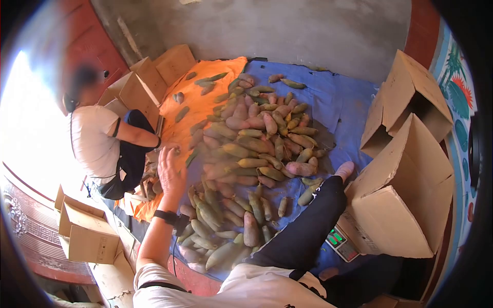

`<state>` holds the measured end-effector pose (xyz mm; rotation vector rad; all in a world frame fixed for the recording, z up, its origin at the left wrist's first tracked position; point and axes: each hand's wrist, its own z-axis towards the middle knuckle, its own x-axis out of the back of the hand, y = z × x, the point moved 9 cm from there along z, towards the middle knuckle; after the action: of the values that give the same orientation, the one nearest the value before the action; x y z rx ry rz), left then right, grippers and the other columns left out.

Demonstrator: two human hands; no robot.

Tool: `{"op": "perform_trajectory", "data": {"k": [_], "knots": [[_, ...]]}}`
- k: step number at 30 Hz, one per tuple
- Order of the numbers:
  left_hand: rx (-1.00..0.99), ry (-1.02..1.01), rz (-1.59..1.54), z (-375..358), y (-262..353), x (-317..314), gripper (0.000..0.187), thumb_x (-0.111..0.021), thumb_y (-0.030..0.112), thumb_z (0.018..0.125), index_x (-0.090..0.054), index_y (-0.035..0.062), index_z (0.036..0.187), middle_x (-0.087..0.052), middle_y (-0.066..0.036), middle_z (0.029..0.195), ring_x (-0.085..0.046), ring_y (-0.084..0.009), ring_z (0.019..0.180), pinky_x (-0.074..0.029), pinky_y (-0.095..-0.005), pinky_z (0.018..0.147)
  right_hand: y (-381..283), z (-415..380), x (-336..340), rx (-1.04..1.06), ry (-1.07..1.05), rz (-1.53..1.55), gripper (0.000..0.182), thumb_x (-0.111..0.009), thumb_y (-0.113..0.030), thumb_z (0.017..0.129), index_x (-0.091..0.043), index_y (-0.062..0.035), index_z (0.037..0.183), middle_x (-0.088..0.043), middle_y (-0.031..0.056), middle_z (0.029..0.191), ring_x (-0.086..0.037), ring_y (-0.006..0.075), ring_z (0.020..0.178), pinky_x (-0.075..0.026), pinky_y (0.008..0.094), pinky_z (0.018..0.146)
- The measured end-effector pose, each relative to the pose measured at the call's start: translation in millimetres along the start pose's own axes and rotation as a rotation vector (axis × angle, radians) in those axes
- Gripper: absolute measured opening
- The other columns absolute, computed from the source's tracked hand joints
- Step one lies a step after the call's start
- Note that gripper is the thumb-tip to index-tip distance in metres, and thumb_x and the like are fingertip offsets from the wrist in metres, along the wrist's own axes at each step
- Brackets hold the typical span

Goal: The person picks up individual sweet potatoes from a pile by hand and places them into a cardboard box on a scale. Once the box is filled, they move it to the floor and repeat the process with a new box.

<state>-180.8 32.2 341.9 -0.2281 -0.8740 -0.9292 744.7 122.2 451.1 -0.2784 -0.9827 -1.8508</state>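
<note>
My left hand [171,173] is raised over the orange cloth [177,123], left of the large pile of green and reddish tubers [251,146]. Its fingers point up and are somewhat apart, with nothing visible in them. A dark band circles the wrist. The pile lies mostly on a blue cloth [354,97], and some tubers rest between that arm and my outstretched leg. My right hand does not show. Right of the leg, a scale [341,244] with green lit digits sits beside an open cardboard box [395,197].
A co-worker [97,138] crouches at the left edge of the orange cloth, near open boxes [136,95]. Another box [87,231] stands at the lower left. More cardboard boxes [411,97] are at the right, and a grey wall [287,31] closes the back.
</note>
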Motion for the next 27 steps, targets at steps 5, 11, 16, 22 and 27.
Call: {"op": "perform_trajectory", "data": {"k": [5, 11, 16, 22, 27], "knots": [[0.438, -0.141, -0.106, -30.2, -107.6, -82.8, 0.059, -0.062, 0.028, 0.082, -0.041, 0.0006, 0.131, -0.041, -0.026, 0.132, -0.039, -0.0403, 0.124, -0.034, -0.0435, 0.103, -20.3, 10.8, -30.2, -0.042, -0.228, -0.013, 0.034, -0.056, -0.037, 0.091, -0.070, -0.0058, 0.089, -0.067, 0.0173, 0.083, -0.066, 0.0320, 0.074, -0.053, 0.0434, 0.061], [0.764, -0.339, -0.546, -11.1, -53.2, -120.1, 0.061, -0.054, 0.041, 0.086, -0.042, -0.0006, 0.130, -0.049, -0.022, 0.125, -0.048, -0.0326, 0.116, -0.038, -0.0372, 0.098, 34.7, -27.9, -217.1, -0.048, -0.514, 0.245, 0.024, -0.046, -0.013, 0.096, -0.055, 0.0029, 0.112, -0.057, 0.0215, 0.113, -0.053, 0.0380, 0.105, -0.041, 0.0441, 0.091], [1.083, -0.462, -1.384, -5.5, 23.6, -145.1, 0.083, -0.045, 0.056, 0.091, -0.012, 0.0040, 0.147, -0.013, -0.021, 0.152, -0.016, -0.0328, 0.141, -0.020, -0.0447, 0.112, -43.0, 51.6, -105.5, -0.113, -0.228, 0.462, 0.021, -0.046, -0.013, 0.097, -0.055, 0.0041, 0.102, -0.057, 0.0212, 0.101, -0.055, 0.0369, 0.095, -0.043, 0.0417, 0.085], [0.953, -0.475, -1.649, 16.7, 88.5, -136.8, 0.081, -0.042, 0.057, 0.092, -0.017, 0.0034, 0.147, -0.019, -0.021, 0.151, -0.021, -0.0325, 0.139, -0.022, -0.0434, 0.110, -7.0, 49.6, -81.9, -0.355, -0.028, 0.793, 0.022, -0.043, -0.014, 0.099, -0.056, 0.0032, 0.101, -0.058, 0.0138, 0.097, -0.056, 0.0242, 0.092, -0.043, 0.0344, 0.085], [0.913, -0.663, -1.679, -16.0, 156.0, -139.2, 0.074, -0.042, 0.054, 0.093, -0.028, 0.0019, 0.143, -0.033, -0.020, 0.145, -0.033, -0.0311, 0.133, -0.029, -0.0425, 0.106, -120.4, 92.4, 40.9, -0.071, -0.283, 1.266, 0.022, -0.042, -0.015, 0.097, -0.057, 0.0007, 0.097, -0.057, 0.0109, 0.092, -0.054, 0.0215, 0.088, -0.041, 0.0314, 0.083]]}}
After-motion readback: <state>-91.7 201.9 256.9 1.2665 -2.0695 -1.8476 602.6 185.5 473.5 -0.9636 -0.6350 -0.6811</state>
